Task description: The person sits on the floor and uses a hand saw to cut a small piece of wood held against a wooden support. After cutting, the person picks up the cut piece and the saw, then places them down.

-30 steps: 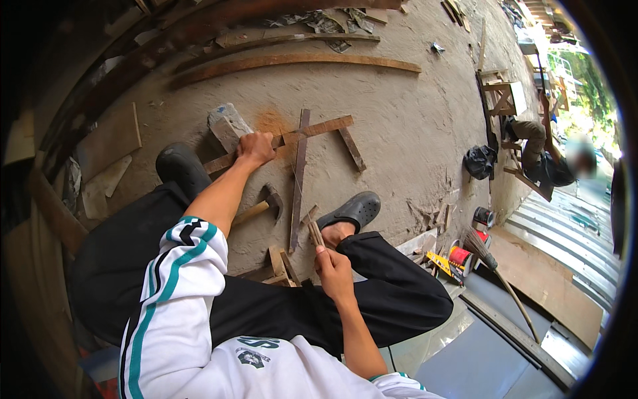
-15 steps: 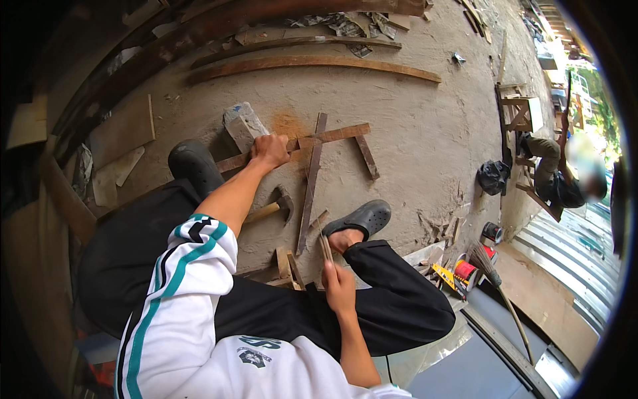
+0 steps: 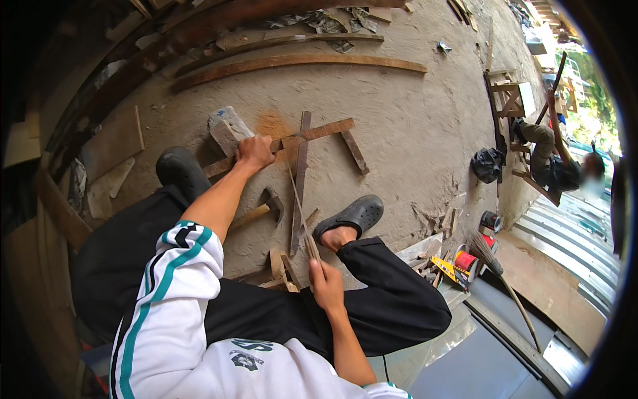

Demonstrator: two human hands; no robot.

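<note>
My left hand [image 3: 255,152] is closed around a brown wooden strip [image 3: 219,167], beside a pale concrete block [image 3: 224,128]. The strip runs toward a dark wooden piece [image 3: 301,179] crossing it at an angle. In my right hand [image 3: 326,284], between my legs, is a handsaw [image 3: 300,207] with its thin blade seen nearly edge-on. The blade points up and left; its tip shows near the strip, and I cannot tell whether they touch. A hammer [image 3: 276,205] with a wooden handle lies under my left forearm.
Orange sawdust [image 3: 271,124] lies beyond the strip. A short wooden piece [image 3: 355,151] sits right of it, and long boards [image 3: 299,61] lie farther off. At right are a black bag [image 3: 488,164], paint cans [image 3: 490,223], a broom [image 3: 492,259] and a seated person [image 3: 555,153].
The saw blade has swung from a foreshortened, upright look to stretching forward toward the wooden strip. My left hand keeps its hold. The whole view has shifted slightly.
</note>
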